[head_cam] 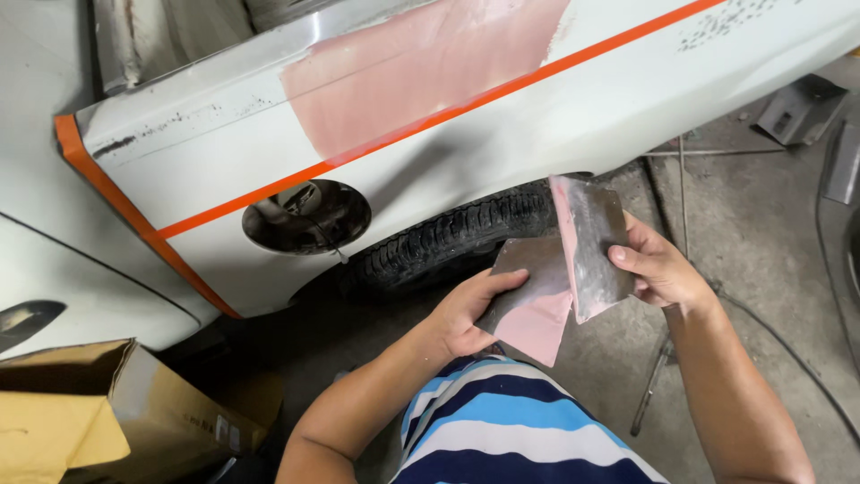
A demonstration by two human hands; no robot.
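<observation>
My left hand point(466, 309) holds a flat metal plate point(528, 300) smeared with pink filler at its lower corner. My right hand point(658, 267) grips a second metal spreader point(591, 246), its pink-edged side resting against the first plate. Both sit in front of a black tyre point(457, 237). Above is a white car body panel point(269, 170) with a large patch of pink filler point(412, 72), crossed by an orange tape stripe point(430, 121). A round fuel filler opening point(306, 215) is in the panel below the stripe.
A brown cardboard box point(107, 412) stands at the lower left. Grey concrete floor point(752, 224) lies to the right, with metal parts point(800, 109), a thin cable and a slim tool point(649, 385). My striped blue and white shirt point(511, 430) fills the bottom middle.
</observation>
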